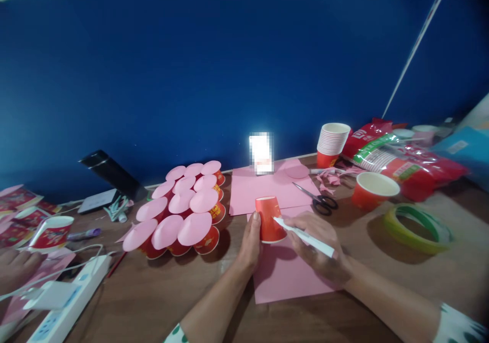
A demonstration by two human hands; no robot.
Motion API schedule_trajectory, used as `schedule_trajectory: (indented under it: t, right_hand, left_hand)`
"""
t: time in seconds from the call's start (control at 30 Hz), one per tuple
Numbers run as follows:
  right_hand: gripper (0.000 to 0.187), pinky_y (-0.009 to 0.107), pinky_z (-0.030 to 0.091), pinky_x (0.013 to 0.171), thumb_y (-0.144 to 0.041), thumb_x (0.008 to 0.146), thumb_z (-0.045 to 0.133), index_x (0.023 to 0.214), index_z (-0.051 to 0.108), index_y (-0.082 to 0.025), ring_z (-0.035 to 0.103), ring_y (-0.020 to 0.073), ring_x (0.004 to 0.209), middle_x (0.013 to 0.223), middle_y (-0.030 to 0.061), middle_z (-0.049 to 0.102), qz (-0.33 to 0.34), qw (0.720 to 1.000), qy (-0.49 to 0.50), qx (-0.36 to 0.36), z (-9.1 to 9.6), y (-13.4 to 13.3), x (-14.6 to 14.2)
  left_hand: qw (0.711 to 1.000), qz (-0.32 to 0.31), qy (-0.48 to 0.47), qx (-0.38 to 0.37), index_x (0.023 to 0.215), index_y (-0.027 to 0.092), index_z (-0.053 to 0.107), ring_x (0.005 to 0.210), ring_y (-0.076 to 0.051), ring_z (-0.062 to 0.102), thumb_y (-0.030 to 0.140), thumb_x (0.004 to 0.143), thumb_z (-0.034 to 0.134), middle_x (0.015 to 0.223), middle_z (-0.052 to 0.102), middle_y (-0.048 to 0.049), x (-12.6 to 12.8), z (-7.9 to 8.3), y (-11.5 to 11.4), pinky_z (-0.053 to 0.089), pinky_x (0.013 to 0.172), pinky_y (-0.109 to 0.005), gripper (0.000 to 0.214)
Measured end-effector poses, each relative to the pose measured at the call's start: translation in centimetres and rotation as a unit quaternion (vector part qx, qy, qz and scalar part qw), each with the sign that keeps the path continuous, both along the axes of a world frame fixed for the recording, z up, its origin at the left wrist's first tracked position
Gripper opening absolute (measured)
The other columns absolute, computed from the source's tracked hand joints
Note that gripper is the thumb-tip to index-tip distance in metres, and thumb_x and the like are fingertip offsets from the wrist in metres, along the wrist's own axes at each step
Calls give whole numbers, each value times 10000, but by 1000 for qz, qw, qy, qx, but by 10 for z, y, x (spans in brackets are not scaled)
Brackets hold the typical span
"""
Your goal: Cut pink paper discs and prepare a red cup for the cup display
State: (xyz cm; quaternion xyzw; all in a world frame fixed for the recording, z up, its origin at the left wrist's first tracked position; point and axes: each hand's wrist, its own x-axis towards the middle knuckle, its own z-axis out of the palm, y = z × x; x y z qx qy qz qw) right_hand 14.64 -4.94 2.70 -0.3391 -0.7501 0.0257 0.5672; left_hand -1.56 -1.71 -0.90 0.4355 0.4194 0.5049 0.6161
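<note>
An upside-down red paper cup [269, 219] stands on a pink paper sheet [286, 277] in front of me. My left hand [250, 244] is closed against the cup's left side and steadies it. My right hand [319, 246] grips a white pen [303, 236] whose tip touches the cup's lower right rim. Another pink sheet [267, 188] lies behind the cup.
A cluster of red cups capped with pink discs [181, 210] sits to the left. Scissors [317, 198], a stack of cups [332, 144], one open red cup [372, 190], a tape roll [418, 228] and red bags [397, 157] lie right. A power strip [66, 302] and another person's hand [15, 269] are far left.
</note>
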Motion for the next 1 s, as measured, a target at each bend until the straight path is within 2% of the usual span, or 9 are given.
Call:
schedule_trajectory:
  t: [0.3,0.63,0.77,1.0]
  right_hand:
    - [193,325,572,673,-97,867,573,1009,660,-193,694,187,738,834,63,731,1,1000,6,1,0,0,-2]
    - [184,322,574,683,-108,866,580,1005,658,-200,693,181,726,818,51,729,0,1000,-5,1,-2,0,-3]
    - [198,310,571,653,-90,858,581,1007,655,-198,686,174,709,804,50,725,3,1000,-6,11,0,1,-3]
    - [185,293,548,610,-52,822,603,946,643,-183,658,157,646,751,41,713,-6,999,0,45,1,2,0]
  left_hand:
    - [1000,-13,-18,11,906,142,641,927,-267,642,690,811,542,947,718,-109,2,4,-1,476,855,-382,565]
    - [999,-26,-24,20,905,147,641,893,-245,639,659,857,503,910,708,-95,3,4,-1,470,856,-371,533]
    - [999,-18,-1,28,850,159,622,836,-222,615,657,866,487,884,694,-80,1,1,-1,460,811,-348,516]
    - [998,7,52,43,864,154,625,781,-206,591,664,888,433,856,685,-72,-1,0,0,451,750,-326,545]
